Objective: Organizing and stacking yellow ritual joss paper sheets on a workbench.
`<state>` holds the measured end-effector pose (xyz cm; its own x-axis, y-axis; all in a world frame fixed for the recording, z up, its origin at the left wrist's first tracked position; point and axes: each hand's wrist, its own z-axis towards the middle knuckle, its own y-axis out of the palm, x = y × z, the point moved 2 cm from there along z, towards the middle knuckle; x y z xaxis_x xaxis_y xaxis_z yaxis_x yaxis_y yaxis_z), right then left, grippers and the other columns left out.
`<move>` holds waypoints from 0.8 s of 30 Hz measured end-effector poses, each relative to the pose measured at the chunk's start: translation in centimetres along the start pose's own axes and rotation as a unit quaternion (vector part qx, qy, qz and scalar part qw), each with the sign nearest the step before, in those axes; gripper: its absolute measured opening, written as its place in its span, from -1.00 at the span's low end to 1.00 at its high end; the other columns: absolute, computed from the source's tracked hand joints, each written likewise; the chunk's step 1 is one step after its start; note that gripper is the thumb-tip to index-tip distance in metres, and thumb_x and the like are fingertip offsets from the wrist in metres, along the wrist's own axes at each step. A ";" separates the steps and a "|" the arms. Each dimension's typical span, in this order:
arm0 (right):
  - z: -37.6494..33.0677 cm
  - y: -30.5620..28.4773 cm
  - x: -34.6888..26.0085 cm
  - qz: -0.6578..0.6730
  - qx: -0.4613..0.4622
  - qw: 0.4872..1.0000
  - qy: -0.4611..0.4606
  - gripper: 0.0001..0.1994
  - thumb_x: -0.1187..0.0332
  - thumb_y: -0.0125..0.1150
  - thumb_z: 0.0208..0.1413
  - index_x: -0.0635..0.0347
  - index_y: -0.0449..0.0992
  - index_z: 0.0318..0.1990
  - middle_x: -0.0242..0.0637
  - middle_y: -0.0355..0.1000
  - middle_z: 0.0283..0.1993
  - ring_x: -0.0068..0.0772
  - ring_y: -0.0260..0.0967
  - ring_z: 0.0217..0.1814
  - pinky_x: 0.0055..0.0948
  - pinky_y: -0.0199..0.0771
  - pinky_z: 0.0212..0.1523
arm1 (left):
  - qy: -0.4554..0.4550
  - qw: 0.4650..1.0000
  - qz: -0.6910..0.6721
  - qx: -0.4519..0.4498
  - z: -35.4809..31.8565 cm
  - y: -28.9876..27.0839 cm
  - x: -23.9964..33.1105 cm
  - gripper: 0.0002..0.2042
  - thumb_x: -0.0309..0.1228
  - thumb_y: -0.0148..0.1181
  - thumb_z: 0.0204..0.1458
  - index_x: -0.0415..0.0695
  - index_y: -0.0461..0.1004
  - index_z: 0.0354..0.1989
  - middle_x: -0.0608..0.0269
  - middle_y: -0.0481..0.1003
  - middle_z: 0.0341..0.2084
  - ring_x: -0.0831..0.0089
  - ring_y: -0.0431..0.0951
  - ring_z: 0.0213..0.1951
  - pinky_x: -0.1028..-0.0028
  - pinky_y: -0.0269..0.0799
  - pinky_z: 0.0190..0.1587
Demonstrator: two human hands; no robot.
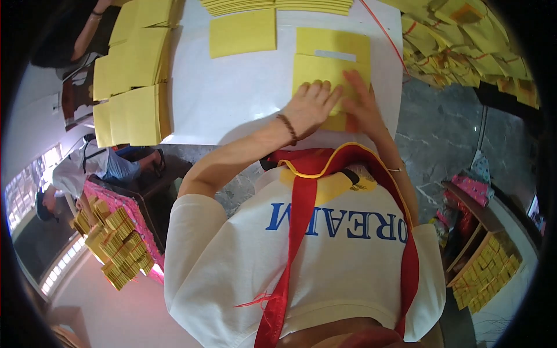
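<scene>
Near the right front of the white table [226, 110] lies yellow folded paper [328, 68], in overlapping layers with a pale strip [335, 55] across its upper part. My left hand [310, 107] rests on its lower left with fingers stretched and apart. On the right edge of the same paper is my right hand [362, 107], slightly blurred, its fingers extended and nothing visible in them. An orange patch [351, 123] shows beneath that hand. Further left and back, a separate yellow paper piece [242, 35] lies flat below a fanned row of yellow paper [278, 6].
Stacked yellow paper [130, 110] lines the table's left side. A red cord [383, 23] runs near the right edge, beside a heap of tied yellow bundles [464, 40]. At left, a person [87, 165] is beside more bundles [125, 249]. A shelf [478, 249] stands at right.
</scene>
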<state>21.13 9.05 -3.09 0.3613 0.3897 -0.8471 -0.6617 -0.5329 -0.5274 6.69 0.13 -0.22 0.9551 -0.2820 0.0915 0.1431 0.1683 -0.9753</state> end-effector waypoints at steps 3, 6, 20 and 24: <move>-0.3 -2.2 1.0 0.331 0.157 0.924 0.113 -0.59 0.39 -0.14 0.23 0.18 0.11 0.23 -0.17 0.27 0.14 -0.43 0.20 0.17 -0.48 0.11 0.18 | 0.002 1.000 0.020 0.006 0.9 0.9 0.2 -0.55 -0.45 -0.03 -0.12 -0.26 0.32 0.03 0.11 0.37 -0.21 0.21 0.34 -0.10 0.33 0.29 -0.12; -1.1 -3.0 1.3 0.299 0.218 0.925 0.088 -0.58 0.35 -0.17 0.26 0.19 0.07 0.25 -0.16 0.29 0.11 -0.40 0.20 0.18 -0.42 0.15 0.18 | -0.023 0.998 -0.032 0.040 1.1 0.0 -1.6 -0.56 -0.42 0.08 -0.20 -0.16 0.38 -0.02 0.23 0.36 -0.32 0.29 0.35 -0.20 0.35 0.28 -0.20; -2.9 -2.0 4.9 0.185 0.184 0.957 0.126 -0.74 0.45 -0.03 0.17 0.29 0.39 0.00 -0.24 0.40 -0.09 -0.51 0.30 -0.03 -0.57 0.26 0.01 | -0.165 0.963 0.138 0.160 -4.0 1.2 -19.9 -0.45 -0.54 0.09 -0.24 0.13 0.37 0.05 0.34 0.38 -0.16 0.33 0.32 -0.08 0.29 0.14 -0.07; -2.8 -1.7 4.7 0.163 0.179 0.961 0.134 -0.75 0.46 -0.03 0.17 0.30 0.40 -0.02 -0.25 0.40 -0.10 -0.51 0.30 -0.04 -0.57 0.27 0.00 | -0.170 0.973 0.120 0.104 -4.4 1.2 -20.4 -0.41 -0.53 0.12 -0.27 0.12 0.33 0.09 0.31 0.37 -0.13 0.32 0.31 -0.06 0.28 0.14 -0.06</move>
<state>25.83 9.69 -6.32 0.2211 0.0118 -0.9752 -0.9346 -0.2833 -0.2153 -13.74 1.94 -4.09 0.9931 0.1106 -0.0378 -0.0782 0.3880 -0.9184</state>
